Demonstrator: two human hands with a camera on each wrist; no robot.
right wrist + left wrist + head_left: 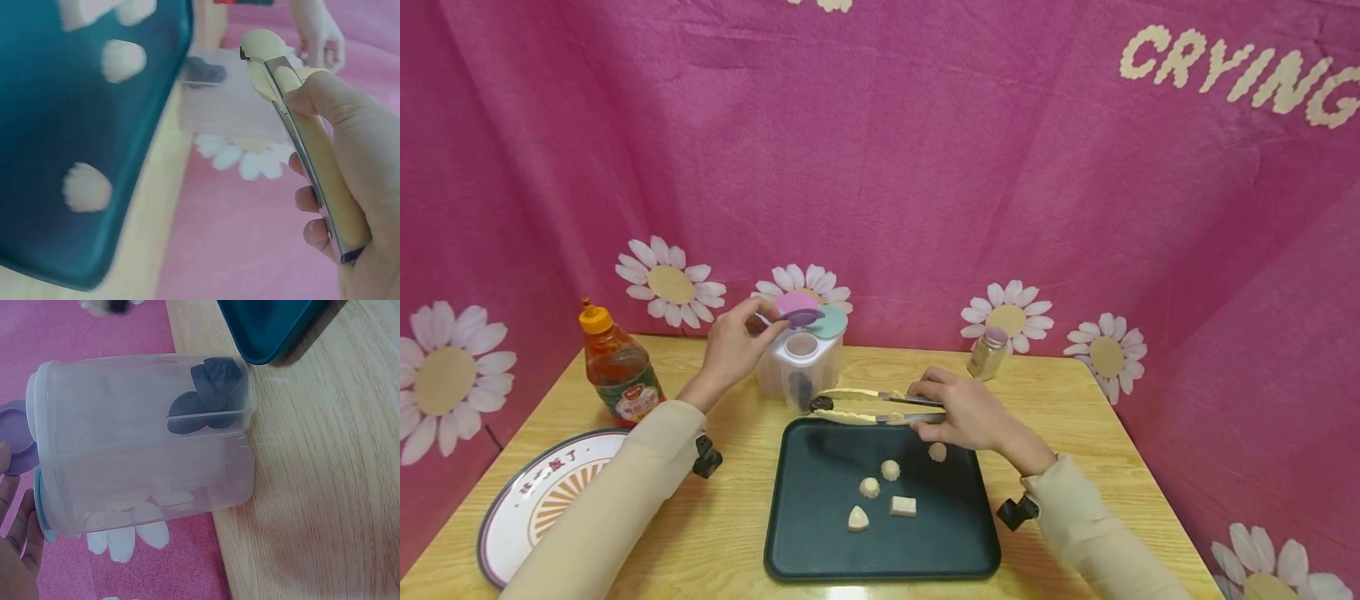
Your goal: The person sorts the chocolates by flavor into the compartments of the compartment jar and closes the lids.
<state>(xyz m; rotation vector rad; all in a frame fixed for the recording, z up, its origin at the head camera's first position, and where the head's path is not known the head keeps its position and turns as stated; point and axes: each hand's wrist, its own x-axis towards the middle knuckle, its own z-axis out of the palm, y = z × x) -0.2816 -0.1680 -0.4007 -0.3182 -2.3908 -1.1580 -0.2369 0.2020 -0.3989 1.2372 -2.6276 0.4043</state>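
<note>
My left hand [733, 350] pinches the raised purple lid [803, 317] of a clear storage container [830, 358] with a round opening on top. Several dark pieces [215, 387] lie at the container's bottom, as the left wrist view shows. My right hand [970, 417] grips cream-tipped tongs [857, 417], held level over the far edge of a dark green tray [940, 542]. Between the tongs' tips sits a dark, ridged piece [822, 403], in front of the container. On the tray lie several small cream pieces [891, 470] and a pinkish one [937, 452].
A red sauce bottle [625, 375] with a yellow cap stands at the left, behind a white patterned plate [523, 508]. At the back right is a small jar [988, 353] with a purplish lid. Pink cloth [880, 167] hangs behind the table.
</note>
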